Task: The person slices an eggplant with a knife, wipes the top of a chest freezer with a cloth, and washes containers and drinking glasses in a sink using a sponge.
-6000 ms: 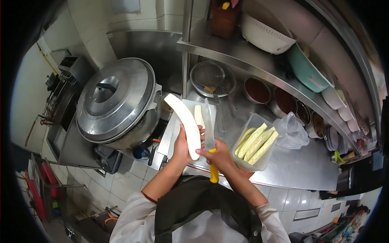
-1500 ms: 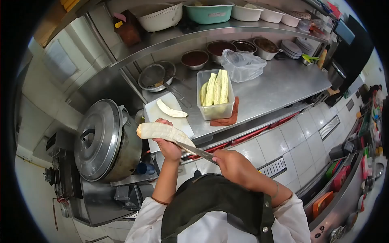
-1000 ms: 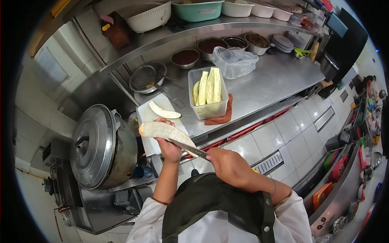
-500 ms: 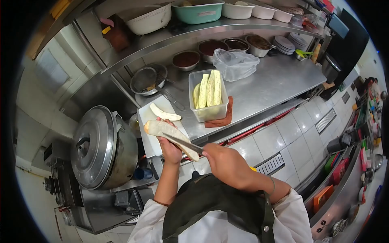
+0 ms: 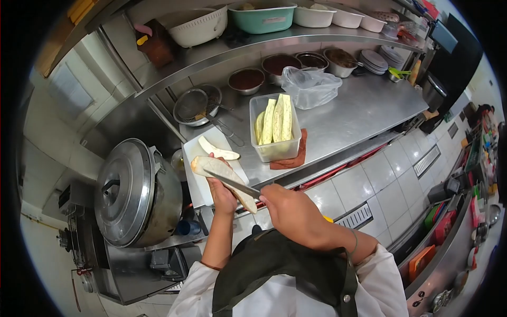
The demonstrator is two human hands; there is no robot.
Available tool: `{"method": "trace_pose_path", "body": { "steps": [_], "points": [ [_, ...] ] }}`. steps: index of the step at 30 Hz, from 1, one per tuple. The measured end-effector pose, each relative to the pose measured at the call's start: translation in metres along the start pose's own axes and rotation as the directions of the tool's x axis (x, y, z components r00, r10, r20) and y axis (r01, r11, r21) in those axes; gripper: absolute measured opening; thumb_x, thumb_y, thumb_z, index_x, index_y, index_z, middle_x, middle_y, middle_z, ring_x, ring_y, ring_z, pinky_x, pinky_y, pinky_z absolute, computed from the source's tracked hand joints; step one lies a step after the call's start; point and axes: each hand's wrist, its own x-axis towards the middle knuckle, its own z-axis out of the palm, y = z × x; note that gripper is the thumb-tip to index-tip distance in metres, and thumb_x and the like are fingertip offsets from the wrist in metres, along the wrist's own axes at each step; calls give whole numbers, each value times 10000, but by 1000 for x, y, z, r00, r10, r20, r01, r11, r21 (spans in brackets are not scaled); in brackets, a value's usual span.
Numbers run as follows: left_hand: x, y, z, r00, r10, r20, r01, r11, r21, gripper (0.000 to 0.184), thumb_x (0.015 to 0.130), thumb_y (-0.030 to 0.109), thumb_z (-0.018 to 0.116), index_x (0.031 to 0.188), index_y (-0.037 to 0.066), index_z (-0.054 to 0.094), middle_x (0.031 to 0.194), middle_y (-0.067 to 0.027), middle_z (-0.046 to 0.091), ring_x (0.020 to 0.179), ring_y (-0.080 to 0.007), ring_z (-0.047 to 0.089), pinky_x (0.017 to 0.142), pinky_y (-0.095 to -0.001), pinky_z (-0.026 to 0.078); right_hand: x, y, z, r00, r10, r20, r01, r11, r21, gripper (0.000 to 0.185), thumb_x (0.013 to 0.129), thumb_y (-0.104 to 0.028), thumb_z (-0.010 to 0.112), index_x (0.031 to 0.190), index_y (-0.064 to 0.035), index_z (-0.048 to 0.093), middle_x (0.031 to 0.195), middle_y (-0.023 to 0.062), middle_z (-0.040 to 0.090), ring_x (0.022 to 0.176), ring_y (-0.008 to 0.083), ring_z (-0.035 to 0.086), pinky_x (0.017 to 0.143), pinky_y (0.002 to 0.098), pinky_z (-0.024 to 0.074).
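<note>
Vegetable [image 5: 217, 167] sits in my left hand [image 5: 223, 197] over the board [image 5: 199, 188], skin apparently mostly off, tan remaining at one tip; my right hand [image 5: 293, 211] grips the knife [image 5: 235, 185] lying across it. One pale piece [image 5: 219, 151] lies on the board, several lengths [image 5: 277, 120] in the tub [image 5: 275, 152] to the right.

Lidded metal pot [image 5: 138, 193] at left; teal tub [image 5: 262, 20] on steel shelf [image 5: 237, 48].

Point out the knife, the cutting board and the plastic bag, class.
Knife [image 5: 232, 183], head view: middle of the blade.
Cutting board [image 5: 198, 187], head view: bare left part of its top.
Plastic bag [image 5: 312, 89], head view: middle of its crumpled side.
</note>
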Motion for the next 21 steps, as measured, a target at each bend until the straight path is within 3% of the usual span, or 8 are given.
{"method": "trace_pose_path", "body": {
  "steps": [3,6,9,12,14,16,18,21],
  "points": [
    [4,2,0,1000,6,-10,-6,1000,-4,628,960,501,332,1425,102,192,1101,-66,434,943,-164,434,885,-309,359,-6,4,2,999,9,35,-9,1000,-16,109,895,-104,497,890,-1,535,790,195,556,679,403,550,575,452,430],
    [15,7,8,999,-36,20,38,994,-99,624,961,520,299,1422,110,206,1060,-65,457,916,-162,451,857,-314,382,-6,8,-11,994,-68,-80,73,996,54,112,905,-93,490,880,9,531,755,178,552,624,371,536,551,408,427],
    [37,6,17,975,-213,55,220,937,-273,595,962,544,243,1402,145,277,956,-37,480,833,-163,480,760,-342,443,-9,3,-49,989,74,-127,-71,997,30,145,914,-104,478,857,27,504,768,184,541,623,341,540,576,371,430],
    [72,-8,27,925,-367,95,377,860,-345,571,956,555,250,1367,172,353,916,-16,495,766,-164,503,663,-361,481,-20,8,-74,936,204,-287,-167,975,147,147,935,-93,478,865,26,530,674,113,497,565,199,481,544,297,392],
    [103,-19,42,889,-445,103,452,821,-348,573,947,568,264,1353,179,376,903,-19,500,757,-166,513,646,-363,489,-30,26,-81,900,286,-327,-194,938,287,151,943,-114,492,855,0,537,617,15,458,514,79,426,468,227,332],
    [139,-45,58,876,-477,74,475,823,-312,383,945,346,486,1274,157,443,885,-27,514,768,-178,542,660,-381,518,-40,42,-85,856,372,-359,-223,892,393,155,948,-131,500,846,-22,540,592,-42,441,473,10,387,419,184,294],
    [175,-75,81,864,-501,52,500,839,-215,286,902,186,573,1157,89,488,882,-49,533,753,-185,565,683,-379,540,-49,55,-90,805,455,-381,-256,845,469,158,951,-144,502,839,-39,540,598,-60,446,443,-7,364,395,166,277],
    [221,-143,91,807,-569,157,581,813,-38,181,872,149,613,952,14,522,777,-101,608,690,-227,638,595,-355,540,-61,70,-99,725,563,-397,-326,788,522,160,951,-144,498,841,-35,535,593,-52,449,441,4,382,389,173,287]
  ]
}}
